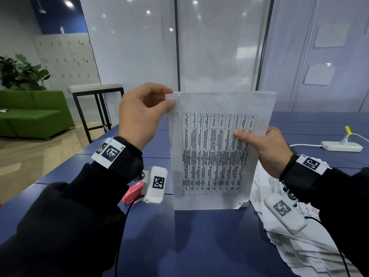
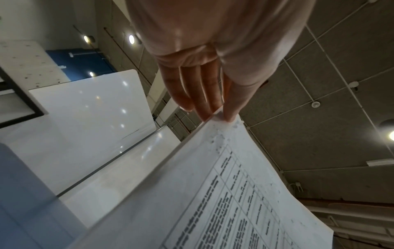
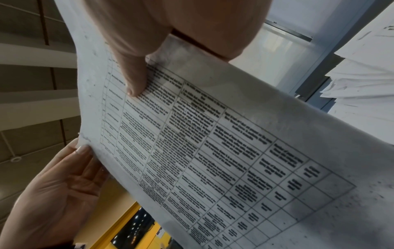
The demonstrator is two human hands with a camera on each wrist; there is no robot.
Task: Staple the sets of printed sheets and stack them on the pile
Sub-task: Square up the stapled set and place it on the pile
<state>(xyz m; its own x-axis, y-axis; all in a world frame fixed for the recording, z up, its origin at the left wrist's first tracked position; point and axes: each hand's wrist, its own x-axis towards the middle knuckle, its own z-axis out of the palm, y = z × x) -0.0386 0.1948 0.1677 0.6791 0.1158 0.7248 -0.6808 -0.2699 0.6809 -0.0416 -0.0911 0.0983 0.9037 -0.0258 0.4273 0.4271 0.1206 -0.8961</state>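
A set of printed sheets [image 1: 215, 152] with a table on its face stands upright, its bottom edge on the blue table [image 1: 199, 236]. My left hand [image 1: 143, 114] pinches its top left corner between thumb and fingers [image 2: 213, 104]. My right hand [image 1: 265, 146] grips the right edge, thumb [image 3: 134, 79] pressed on the printed face [image 3: 213, 151]. A pink stapler [image 1: 132, 192] lies on the table under my left wrist, partly hidden by the wrist camera. The pile of sheets [image 1: 295, 232] lies at the right, below my right wrist.
A white power strip [image 1: 342, 146] with its cable lies at the table's far right. Glass partitions stand behind the table. A high table [image 1: 97, 90] and a green sofa [image 1: 34, 112] are off to the left.
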